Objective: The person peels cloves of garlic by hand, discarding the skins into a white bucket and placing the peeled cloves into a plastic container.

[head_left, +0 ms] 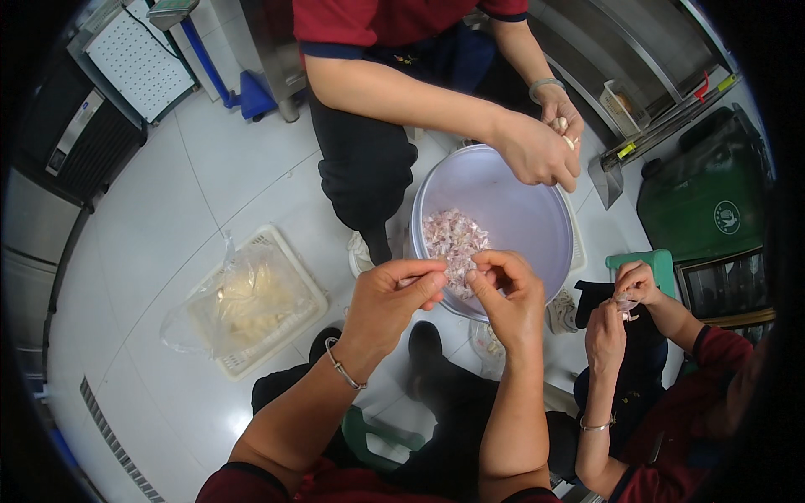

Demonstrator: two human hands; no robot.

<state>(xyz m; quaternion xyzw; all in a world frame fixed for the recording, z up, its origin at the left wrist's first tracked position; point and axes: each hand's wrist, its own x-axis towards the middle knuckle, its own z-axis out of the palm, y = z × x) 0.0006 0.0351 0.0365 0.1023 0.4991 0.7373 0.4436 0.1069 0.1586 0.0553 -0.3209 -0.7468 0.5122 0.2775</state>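
Both my hands are above a pale lavender tub (537,243) with a heap of pinkish-white garlic pieces (454,243), skins or cloves, on its left side. My left hand (390,293) is closed, thumb pressed to the fingers; a small pale bit, apparently a garlic clove, shows in them. My right hand (507,289) pinches thumb against forefinger just beside it. Whatever lies between those tips is too small to name. Across the tub a co-worker's hands (541,147) hold whitish garlic cloves (560,126). Another co-worker's hands (620,306) at the right work on a small pale piece.
On the floor at left, a white plastic basket (314,298) carries a clear bag of pale yellowish cloves (256,293). A green stool (381,436) is under me. A green bin (696,197) and a long-handled dustpan (605,180) stand at the right. Co-workers' legs flank the tub.
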